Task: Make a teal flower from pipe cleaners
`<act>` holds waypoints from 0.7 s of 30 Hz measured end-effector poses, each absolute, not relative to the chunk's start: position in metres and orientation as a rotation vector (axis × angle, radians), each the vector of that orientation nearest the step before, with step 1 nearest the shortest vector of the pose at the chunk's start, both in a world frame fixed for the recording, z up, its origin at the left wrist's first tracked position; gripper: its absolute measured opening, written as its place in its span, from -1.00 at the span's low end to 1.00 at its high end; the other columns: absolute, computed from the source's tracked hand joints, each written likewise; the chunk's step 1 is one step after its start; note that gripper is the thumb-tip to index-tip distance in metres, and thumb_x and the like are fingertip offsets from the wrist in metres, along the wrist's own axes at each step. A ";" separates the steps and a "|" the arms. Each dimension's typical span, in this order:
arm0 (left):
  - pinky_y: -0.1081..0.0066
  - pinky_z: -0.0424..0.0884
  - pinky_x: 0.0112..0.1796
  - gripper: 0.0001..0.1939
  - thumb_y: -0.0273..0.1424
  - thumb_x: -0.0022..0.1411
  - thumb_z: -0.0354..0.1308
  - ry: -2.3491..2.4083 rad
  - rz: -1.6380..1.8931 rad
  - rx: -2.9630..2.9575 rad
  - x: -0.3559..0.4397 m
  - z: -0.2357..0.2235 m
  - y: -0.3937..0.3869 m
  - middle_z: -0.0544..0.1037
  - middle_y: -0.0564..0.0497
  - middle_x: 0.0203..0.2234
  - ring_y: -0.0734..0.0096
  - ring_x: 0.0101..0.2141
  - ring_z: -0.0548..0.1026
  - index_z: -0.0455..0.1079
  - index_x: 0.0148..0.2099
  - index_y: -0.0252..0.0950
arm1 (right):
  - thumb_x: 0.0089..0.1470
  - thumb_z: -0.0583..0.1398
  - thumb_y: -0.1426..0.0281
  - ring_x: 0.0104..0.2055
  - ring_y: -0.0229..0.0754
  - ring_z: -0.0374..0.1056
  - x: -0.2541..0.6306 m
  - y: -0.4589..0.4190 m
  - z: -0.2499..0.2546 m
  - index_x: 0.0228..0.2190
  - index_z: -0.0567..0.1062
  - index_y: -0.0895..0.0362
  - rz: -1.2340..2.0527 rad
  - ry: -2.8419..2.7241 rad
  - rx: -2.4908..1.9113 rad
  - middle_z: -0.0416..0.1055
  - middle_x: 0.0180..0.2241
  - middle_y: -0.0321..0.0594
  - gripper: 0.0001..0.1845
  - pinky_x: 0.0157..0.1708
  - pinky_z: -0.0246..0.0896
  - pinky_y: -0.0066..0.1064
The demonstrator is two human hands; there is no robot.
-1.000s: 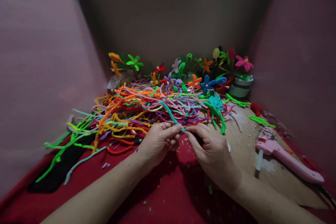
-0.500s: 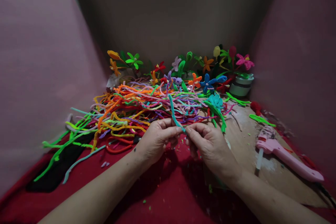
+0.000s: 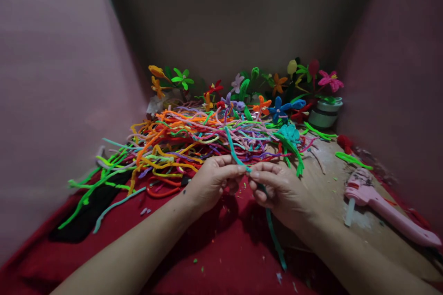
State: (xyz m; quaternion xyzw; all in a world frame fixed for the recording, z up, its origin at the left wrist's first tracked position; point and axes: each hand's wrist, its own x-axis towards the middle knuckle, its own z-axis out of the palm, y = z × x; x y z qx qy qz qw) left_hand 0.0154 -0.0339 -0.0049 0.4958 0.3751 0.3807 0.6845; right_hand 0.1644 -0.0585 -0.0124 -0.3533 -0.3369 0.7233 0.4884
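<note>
A teal pipe cleaner (image 3: 232, 146) runs between my two hands above the red cloth. My left hand (image 3: 216, 179) pinches it between thumb and index finger, with one end sticking up and away from me. Close beside it, my right hand (image 3: 277, 186) grips the same pipe cleaner at a bent spot. The other end hangs down below my right palm toward the cloth. Behind my hands lies a heap of pipe cleaners (image 3: 194, 133) in many colours. A teal ruffled flower (image 3: 290, 133) with green leaves sits just beyond my right hand.
Pipe-cleaner flowers (image 3: 278, 109) and a white jar (image 3: 325, 113) stand along the back wall. A pink glue gun (image 3: 384, 203) rests on a cardboard sheet (image 3: 318, 189) at right. Red-handled scissors (image 3: 162, 191) lie left of my hands, near a black flat object (image 3: 83, 216). Scraps dot the red cloth (image 3: 207, 258).
The pipe cleaner's lower end now hangs into sight beneath my right hand, whose fingers have turned slightly. The whole view has shifted a little, so the scene sits farther right.
</note>
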 end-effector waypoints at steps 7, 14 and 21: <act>0.52 0.10 -0.58 -0.81 -0.35 0.05 0.10 1.097 0.273 1.941 -0.031 0.020 -0.026 0.33 0.09 -0.70 0.53 -0.64 0.24 0.37 -0.55 -0.30 | -0.23 0.29 0.41 -0.73 -0.41 0.16 0.172 -0.052 -0.019 -0.52 0.37 0.18 1.654 -0.758 -0.890 0.37 -0.65 -0.33 -0.81 -0.81 -0.06 -0.63; 0.49 0.22 -0.39 -0.68 -0.59 -0.06 0.01 1.355 0.198 2.497 -0.093 0.008 -0.013 0.50 0.05 -0.40 0.39 -0.38 0.41 0.43 -0.27 -0.19 | -0.23 0.27 0.43 -0.73 -0.41 0.18 0.171 -0.051 -0.021 -0.52 0.37 0.18 1.672 -0.714 -0.893 0.37 -0.65 -0.32 -0.82 -0.83 -0.07 -0.64; 0.40 0.30 -0.21 -0.68 -0.41 0.14 -0.06 1.524 0.167 2.461 -0.101 0.008 0.018 0.51 -0.06 -0.21 0.33 -0.21 0.44 0.40 -0.09 -0.27 | -0.22 0.28 0.45 -0.74 -0.43 0.16 0.171 -0.049 -0.027 -0.51 0.36 0.19 1.696 -0.726 -0.872 0.36 -0.65 -0.33 -0.82 -0.85 -0.12 -0.66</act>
